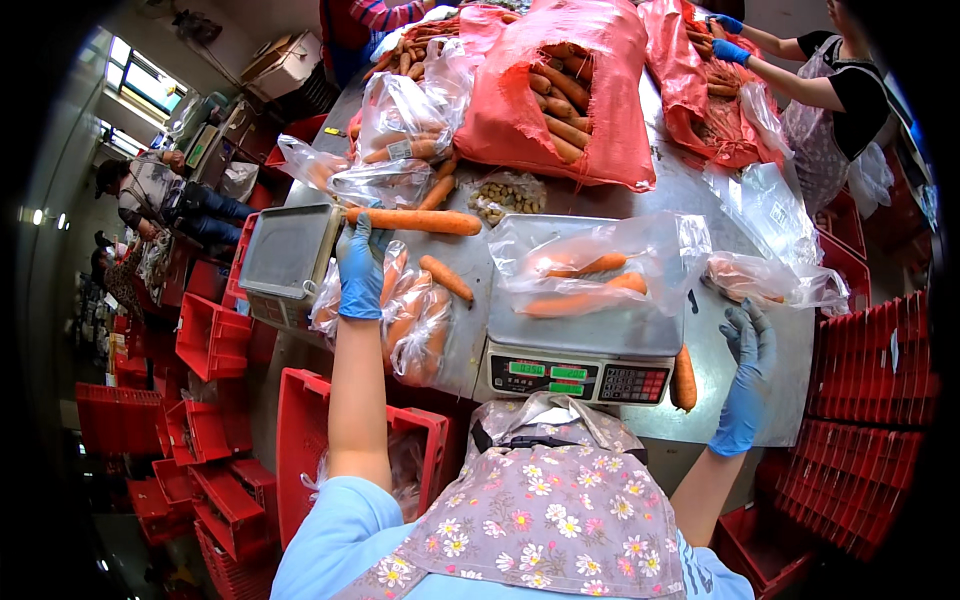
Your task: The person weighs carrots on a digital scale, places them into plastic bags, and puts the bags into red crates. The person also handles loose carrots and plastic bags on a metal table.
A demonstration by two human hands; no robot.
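My left hand [360, 270], in a blue glove, grips a long carrot [430, 222] beside a left scale [283, 255]. Below it lie tied bags of carrots [415, 330] and a loose carrot [447, 278]. A clear bag with carrots [585, 285] rests on the middle scale [585, 377], whose display is lit. My gloved right hand [742, 375] is right of that scale, fingers apart and holding nothing, near a loose carrot [684, 380] and below another bagged portion [748, 278].
Torn red sacks of carrots [495, 105], plastic bags and a bag of small tan pieces [508, 195] cover the back table. A co-worker [820, 100] in blue gloves handles carrots at right. Red crates [210, 340] stand both sides and below. Another person [170, 195] works at left.
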